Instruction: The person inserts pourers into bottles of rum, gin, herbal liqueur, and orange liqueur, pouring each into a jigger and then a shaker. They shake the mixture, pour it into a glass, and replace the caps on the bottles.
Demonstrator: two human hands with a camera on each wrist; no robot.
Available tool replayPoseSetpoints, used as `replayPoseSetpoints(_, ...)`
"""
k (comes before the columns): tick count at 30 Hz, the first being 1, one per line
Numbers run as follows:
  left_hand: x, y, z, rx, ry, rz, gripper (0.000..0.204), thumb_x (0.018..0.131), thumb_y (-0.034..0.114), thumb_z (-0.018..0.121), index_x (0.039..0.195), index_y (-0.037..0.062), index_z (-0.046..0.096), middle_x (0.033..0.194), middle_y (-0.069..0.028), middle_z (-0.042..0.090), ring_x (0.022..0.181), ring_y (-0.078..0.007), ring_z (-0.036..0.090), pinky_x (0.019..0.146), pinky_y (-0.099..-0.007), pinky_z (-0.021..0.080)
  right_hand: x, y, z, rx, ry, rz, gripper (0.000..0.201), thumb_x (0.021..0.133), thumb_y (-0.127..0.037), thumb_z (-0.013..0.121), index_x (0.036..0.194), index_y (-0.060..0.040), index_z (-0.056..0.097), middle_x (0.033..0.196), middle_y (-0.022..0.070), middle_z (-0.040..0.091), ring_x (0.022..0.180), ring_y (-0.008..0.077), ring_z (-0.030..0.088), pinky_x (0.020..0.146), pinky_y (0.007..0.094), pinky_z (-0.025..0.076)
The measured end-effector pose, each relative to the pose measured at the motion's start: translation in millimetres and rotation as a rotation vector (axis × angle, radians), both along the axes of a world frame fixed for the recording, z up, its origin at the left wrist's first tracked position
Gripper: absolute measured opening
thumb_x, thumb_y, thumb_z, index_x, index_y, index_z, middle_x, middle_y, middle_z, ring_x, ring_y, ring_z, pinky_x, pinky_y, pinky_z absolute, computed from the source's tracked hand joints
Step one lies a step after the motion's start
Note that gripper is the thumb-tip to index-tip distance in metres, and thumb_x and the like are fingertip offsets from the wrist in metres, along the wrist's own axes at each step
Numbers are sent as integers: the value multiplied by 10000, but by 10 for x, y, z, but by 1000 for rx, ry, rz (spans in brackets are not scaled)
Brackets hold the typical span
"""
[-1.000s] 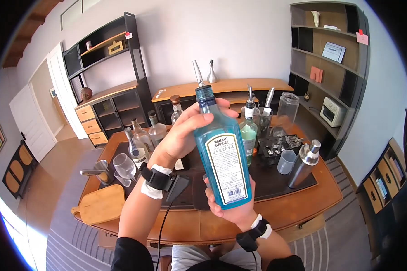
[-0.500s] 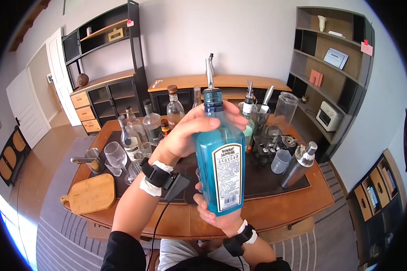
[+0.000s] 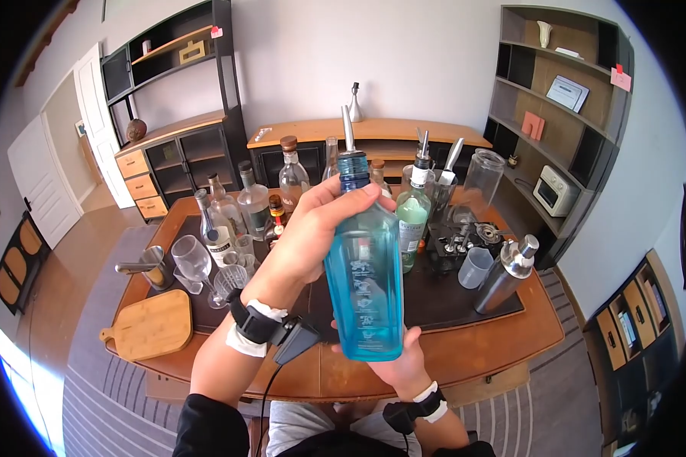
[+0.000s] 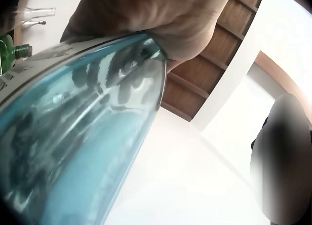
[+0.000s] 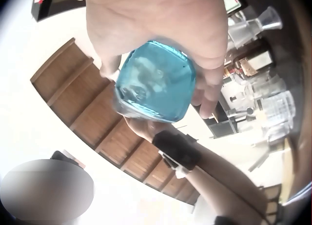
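A blue glass gin bottle, part full, stands nearly upright in front of me above the table. A metal pourer sticks up from its threaded neck. With fingers and thumb, my left hand grips the bottle round its shoulder, just under the neck. Low down, my right hand cups the base, fingers on the left side and thumb on the right. From below, the right wrist view shows the square bottle bottom between that thumb and those fingers.
Several liquor bottles and glasses stand left on the table, beside a wooden board. To the right are a pale green bottle, a plastic cup and a steel shaker.
The bottle has turned about its upright axis, so its white back label no longer faces me and clear blue glass does. The right thumb has come into view beside the base.
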State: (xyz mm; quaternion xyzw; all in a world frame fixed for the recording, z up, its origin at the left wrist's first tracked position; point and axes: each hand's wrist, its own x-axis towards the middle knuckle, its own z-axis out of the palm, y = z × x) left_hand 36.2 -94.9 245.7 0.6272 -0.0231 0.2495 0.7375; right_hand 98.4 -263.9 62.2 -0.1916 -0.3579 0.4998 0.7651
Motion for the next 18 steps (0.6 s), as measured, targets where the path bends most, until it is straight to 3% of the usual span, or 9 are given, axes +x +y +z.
replayPoseSetpoints(3, 35, -87, -8, -53, 14, 120, 235, 1003, 252, 665, 1099, 37, 671, 1041, -80, 721, 917, -150, 686, 804, -316, 560, -67, 35, -30, 76, 50, -52, 1078, 847, -756, 647, 1609, -77, 299, 1576, 178, 438, 1423, 413, 455, 1073, 593, 477)
replayPoseSetpoints(6, 75, -144, -21, -79, -7, 184, 225, 1005, 243, 677, 1101, 39, 659, 994, -54, 715, 860, -130, 681, 735, -298, 553, -136, 20, -120, 19, -68, -272, 996, 834, -701, 713, 1555, -89, 400, 1524, 136, 501, 1384, 382, 491, 1040, 533, 496)
replayPoseSetpoints(9, 113, -253, -119, 7, 5, 264, 252, 1027, 265, 658, 1140, 41, 640, 1069, -60, 717, 903, -131, 677, 756, -302, 562, -134, 15, -161, -27, 134, -386, 866, 826, -606, 770, 1467, -90, 502, 1403, 94, 588, 1211, 312, 579, 910, 444, 510)
replayPoseSetpoints(10, 136, -310, -194, 126, -52, 304, 267, 1026, 267, 664, 1163, 43, 620, 1098, -65, 715, 929, -126, 672, 785, -296, 553, -131, 58, -141, 28, 204, -446, 824, 844, -633, 702, 1412, -58, 540, 1262, 107, 630, 944, 241, 582, 782, 385, 474)
replayPoseSetpoints(11, 143, -344, -265, 248, -109, 344, 285, 1024, 269, 669, 1185, 45, 599, 1127, -70, 713, 956, -120, 668, 815, -291, 545, -96, 28, -124, 27, 277, -332, 836, 851, -658, 657, 1405, -44, 539, 1239, 121, 629, 884, 232, 563, 750, 375, 467)
replayPoseSetpoints(13, 76, -357, -337, 274, -191, 143, 467, 987, 316, 713, 1319, 28, 555, 1305, -128, 651, 1133, -182, 649, 997, -370, 509, 73, -152, -67, 24, 418, -103, 870, 865, -708, 567, 1391, -16, 537, 1194, 148, 626, 764, 214, 524, 685, 353, 452)
replayPoseSetpoints(14, 84, -311, -408, 258, -203, 34, 509, 972, 312, 721, 1349, 18, 548, 1332, -136, 636, 1158, -194, 641, 1019, -385, 498, 130, -225, -26, 6, 518, 31, 970, 860, -786, 446, 1388, 24, 514, 1152, 202, 607, 694, 207, 498, 612, 331, 438)
replayPoseSetpoints(15, 80, -272, -470, 239, -211, -79, 551, 957, 309, 729, 1378, 7, 541, 1358, -144, 620, 1183, -206, 633, 1042, -400, 488, 189, -282, -59, 0, 518, 121, 980, 860, -789, 441, 1389, 32, 509, 1140, 210, 602, 686, 205, 496, 595, 326, 426)
replayPoseSetpoints(18, 41, -316, -525, 315, -207, -97, 523, 942, 285, 718, 1351, -10, 579, 1304, -134, 655, 1143, -203, 654, 1010, -378, 507, 330, -376, -144, -9, 533, 333, 1032, 868, -803, 418, 1434, 59, 462, 1082, 229, 584, 678, 201, 485, 584, 329, 415)
